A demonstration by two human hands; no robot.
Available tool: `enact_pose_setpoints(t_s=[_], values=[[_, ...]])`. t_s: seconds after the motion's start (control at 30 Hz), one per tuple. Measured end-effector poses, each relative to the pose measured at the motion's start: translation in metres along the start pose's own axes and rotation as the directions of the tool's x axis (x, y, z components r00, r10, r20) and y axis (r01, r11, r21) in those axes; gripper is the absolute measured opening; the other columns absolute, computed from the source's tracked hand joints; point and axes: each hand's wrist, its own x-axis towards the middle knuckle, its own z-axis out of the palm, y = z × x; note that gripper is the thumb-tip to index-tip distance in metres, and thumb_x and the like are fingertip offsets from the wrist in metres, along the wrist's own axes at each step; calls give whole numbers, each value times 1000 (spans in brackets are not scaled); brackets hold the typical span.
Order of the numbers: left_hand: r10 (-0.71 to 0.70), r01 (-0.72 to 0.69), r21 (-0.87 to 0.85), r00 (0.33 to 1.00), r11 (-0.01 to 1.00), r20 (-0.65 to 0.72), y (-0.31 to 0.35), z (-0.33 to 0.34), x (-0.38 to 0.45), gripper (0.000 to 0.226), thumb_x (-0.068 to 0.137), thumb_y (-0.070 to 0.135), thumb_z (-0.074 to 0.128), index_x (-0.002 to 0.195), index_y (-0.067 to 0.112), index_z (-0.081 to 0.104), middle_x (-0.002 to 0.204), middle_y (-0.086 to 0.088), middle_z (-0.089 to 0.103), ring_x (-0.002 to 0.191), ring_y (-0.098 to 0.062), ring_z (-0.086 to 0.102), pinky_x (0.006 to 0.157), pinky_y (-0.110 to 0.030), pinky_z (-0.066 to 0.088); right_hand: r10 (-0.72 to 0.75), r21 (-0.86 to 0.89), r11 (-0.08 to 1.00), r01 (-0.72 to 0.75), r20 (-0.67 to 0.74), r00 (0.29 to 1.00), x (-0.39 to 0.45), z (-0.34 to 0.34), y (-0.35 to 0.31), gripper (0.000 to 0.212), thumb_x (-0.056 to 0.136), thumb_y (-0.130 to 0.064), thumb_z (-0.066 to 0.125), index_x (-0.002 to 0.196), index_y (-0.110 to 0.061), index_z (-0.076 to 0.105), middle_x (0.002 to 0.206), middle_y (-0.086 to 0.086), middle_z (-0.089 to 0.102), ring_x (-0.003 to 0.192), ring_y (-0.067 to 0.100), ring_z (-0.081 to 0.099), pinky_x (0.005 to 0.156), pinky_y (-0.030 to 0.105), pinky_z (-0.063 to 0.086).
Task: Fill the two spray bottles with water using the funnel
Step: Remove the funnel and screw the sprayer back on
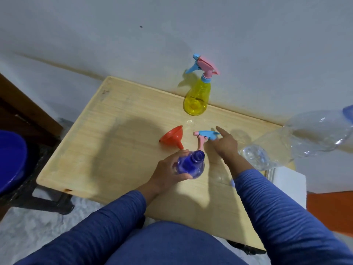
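You are gripping the blue spray bottle (190, 163) with your left hand (170, 170), fingers wrapped around its body so it is standing upright on the wooden table (107, 142) with its neck uncapped and facing up, ready for filling. Your right hand (225, 143) is hovering open, index finger extended, over the detached trigger head (205, 135), which is lying on its side just beyond the bottle; whether a fingertip is touching it, I cannot tell. The orange funnel (172, 137) is lying tipped over beside that head, near the open neck, so it is sitting within easy reach of either hand. The yellow spray bottle (197, 98) is standing well apart at the far edge by the wall, its own trigger head on, so it is probably waiting its turn. Large clear plastic bottles (286, 142) are lying at your right, likely the water source. Judging by this, you are clearing the cap aside before seating the funnel
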Motion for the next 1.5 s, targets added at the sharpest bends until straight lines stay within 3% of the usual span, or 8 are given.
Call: enact_pose_setpoints(t_s=[0.2,0.23,0.27,0.6,0.83,1.13,1.3,1.5], values=[[-60,60,-1,990,998,-125,-12,1,-2,71,61,10,85,112,45,51,120,23,55,109,5,54,88,-8,43,-3,403,915,4,-3,1000,-1,-18,-40,75,82,-2,52,144,-39,29,76,5,52,62,14,47,71,33,50],[21,-21,12,999,1000,27,4,2,-4,71,61,9,84,110,48,51,119,28,53,108,7,54,87,-7,43,43,500,864,54,-180,983,-30,-49,-38,76,81,0,52,143,-39,30,74,3,51,63,14,48,73,34,51],[93,-105,62,980,993,174,15,5,-4,70,61,8,84,109,48,51,118,31,52,107,10,53,86,-5,42,75,576,807,134,-324,943,-55,-74,-34,74,81,1,53,141,-39,35,74,2,51,65,15,49,76,34,51],[63,-64,40,998,997,25,2,-1,2,69,61,9,85,121,25,55,120,20,54,104,14,51,85,-3,41,-147,674,584,452,-460,876,-96,-85,-81,50,78,-7,68,108,-46,55,114,19,55,89,31,61,82,39,58],[85,-88,36,994,995,75,8,-6,1,67,64,9,84,119,31,53,110,32,50,98,19,50,81,-1,39,-83,653,557,513,-571,817,-128,-49,-71,51,79,-4,68,110,-42,55,123,11,50,97,14,51,88,49,54],[116,-119,38,989,992,89,8,-6,-1,66,65,14,84,119,33,53,113,23,56,104,1,56,90,-14,43,-189,525,692,495,-530,826,-143,6,-38,42,83,0,63,116,-24,51,117,-6,54,104,13,56,82,27,53],[95,-99,37,991,994,98,9,-5,0,68,66,16,83,126,22,52,121,13,56,110,-4,55,92,-16,43,-181,446,801,400,-456,871,-143,30,-15,52,81,-7,66,107,-49,49,104,-6,62,90,14,64,85,43,54],[105,-108,34,991,994,88,6,-4,-1,68,66,14,83,126,22,52,120,11,57,110,-7,57,90,-16,45,-284,395,804,445,-402,870,-141,30,-9,66,87,-7,59,130,-49,35,129,-14,51,110,6,56,96,30,49]])
